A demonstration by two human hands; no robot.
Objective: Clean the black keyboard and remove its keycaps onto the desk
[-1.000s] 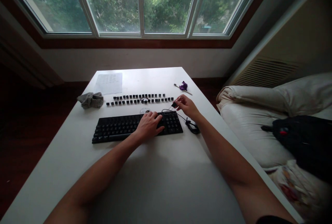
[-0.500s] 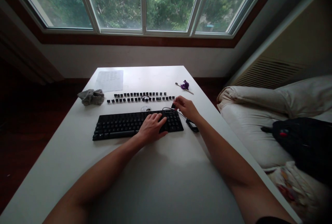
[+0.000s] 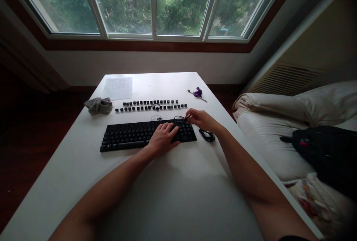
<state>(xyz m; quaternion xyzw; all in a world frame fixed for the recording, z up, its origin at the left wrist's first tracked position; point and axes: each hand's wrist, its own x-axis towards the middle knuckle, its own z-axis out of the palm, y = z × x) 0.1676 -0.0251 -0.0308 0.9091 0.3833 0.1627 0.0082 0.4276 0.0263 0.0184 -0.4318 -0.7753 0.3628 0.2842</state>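
A black keyboard (image 3: 131,135) lies on the white table. My left hand (image 3: 164,136) rests on its right part, fingers spread over the keys and thumb stretched out to the right. Over the keyboard's back right corner, my right hand (image 3: 201,119) is closed in a pinch at its fingertips. A small dark thing shows at those fingertips, too small to name. Behind the keyboard, loose black keycaps (image 3: 136,108) stand in two rows. Coiled black cable (image 3: 207,135) sits right of the keyboard, under my right wrist.
A crumpled grey cloth (image 3: 99,106) lies at the left, near a sheet of paper (image 3: 117,87). At the back right are a purple crumpled thing (image 3: 198,92) and a thin brush (image 3: 202,97). A clear round dish (image 3: 157,118) sits behind the keyboard. A padded seat with a black bag (image 3: 323,155) stands right.
My right hand has come down and slightly nearer the keyboard's back right corner, still pinched. My left hand stays in place on the keys.
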